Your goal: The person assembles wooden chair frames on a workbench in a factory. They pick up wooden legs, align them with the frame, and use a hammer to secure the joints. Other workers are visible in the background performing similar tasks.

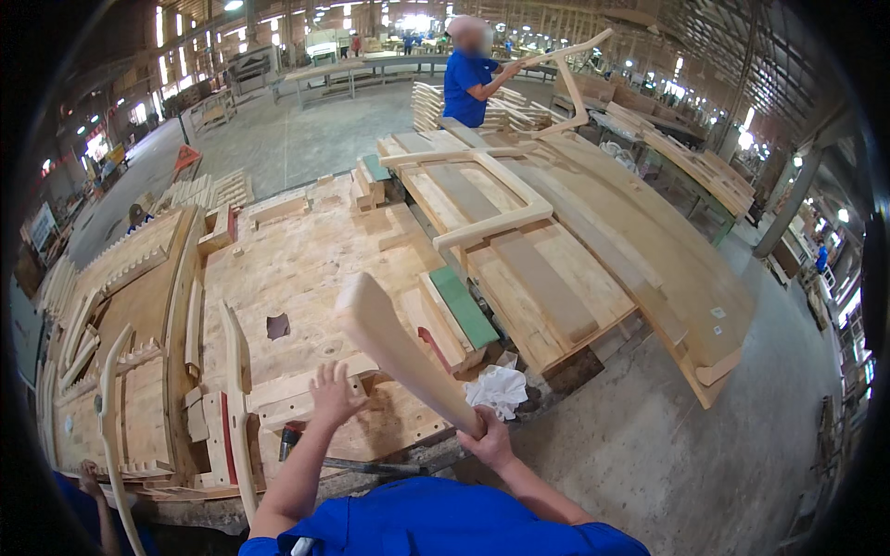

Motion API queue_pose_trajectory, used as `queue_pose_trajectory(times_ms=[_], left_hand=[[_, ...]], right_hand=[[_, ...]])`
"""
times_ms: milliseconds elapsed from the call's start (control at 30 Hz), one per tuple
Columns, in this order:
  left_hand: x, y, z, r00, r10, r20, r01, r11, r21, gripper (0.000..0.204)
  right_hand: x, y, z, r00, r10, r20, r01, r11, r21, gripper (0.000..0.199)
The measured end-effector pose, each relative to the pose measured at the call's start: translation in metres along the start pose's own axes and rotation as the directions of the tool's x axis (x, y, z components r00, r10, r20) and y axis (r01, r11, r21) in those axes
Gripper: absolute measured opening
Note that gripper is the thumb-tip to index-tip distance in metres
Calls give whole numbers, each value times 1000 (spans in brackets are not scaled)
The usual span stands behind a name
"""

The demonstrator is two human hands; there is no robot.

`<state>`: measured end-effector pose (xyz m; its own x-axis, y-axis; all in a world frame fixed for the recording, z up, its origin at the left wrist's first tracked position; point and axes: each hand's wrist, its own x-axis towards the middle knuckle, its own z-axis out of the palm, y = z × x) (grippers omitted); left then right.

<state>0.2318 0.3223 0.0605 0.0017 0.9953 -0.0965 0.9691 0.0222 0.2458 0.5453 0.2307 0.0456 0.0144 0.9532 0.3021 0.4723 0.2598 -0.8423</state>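
Observation:
My right hand (489, 438) grips the lower end of a long, pale wooden furniture part (408, 357) with rounded edges. The part tilts up and leftward over the workbench (297, 250), its broad end nearest the camera. Fingers spread, my left hand (336, 397) is raised beside it, apart from the wood and holding nothing. Below that hand lies a wooden jig block with drilled holes (287, 397). A dark hand tool with a red part (291, 437) rests at the bench's near edge. Crumpled white paper (499, 389) sits close to my right hand.
An angular wooden frame (505, 218) lies on boards to the right, beyond a green-topped block (464, 306). A co-worker in blue (468, 83) holds another frame at the back. Another person's hand (90, 479) shows at lower left, near curved wooden parts (236, 371).

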Motion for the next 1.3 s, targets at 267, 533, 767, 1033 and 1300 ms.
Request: queue_pose_trajectory(times_ms=[267, 533, 767, 1033, 1300], left_hand=[[21, -70, 10, 983, -144, 117, 112, 963, 245, 128], [21, -67, 19, 981, -159, 108, 107, 919, 380, 130], [18, -68, 21, 990, -132, 54, 100, 914, 394, 130], [18, -65, 19, 983, -165, 75, 128, 924, 361, 130], [23, -63, 25, 980, -182, 86, 153, 950, 271, 126]], right_hand=[[-21, 18, 15, 952, 287, 102, -305, 891, 337, 33], [-19, 16, -1, 974, 227, 3, -215, 918, 333, 36], [-25, 14, 1, 972, 230, 50, -233, 912, 338, 35], [-54, 17, -13, 942, 305, 140, -335, 832, 441, 39], [-64, 6, -20, 915, 326, 238, -393, 853, 344, 47]])
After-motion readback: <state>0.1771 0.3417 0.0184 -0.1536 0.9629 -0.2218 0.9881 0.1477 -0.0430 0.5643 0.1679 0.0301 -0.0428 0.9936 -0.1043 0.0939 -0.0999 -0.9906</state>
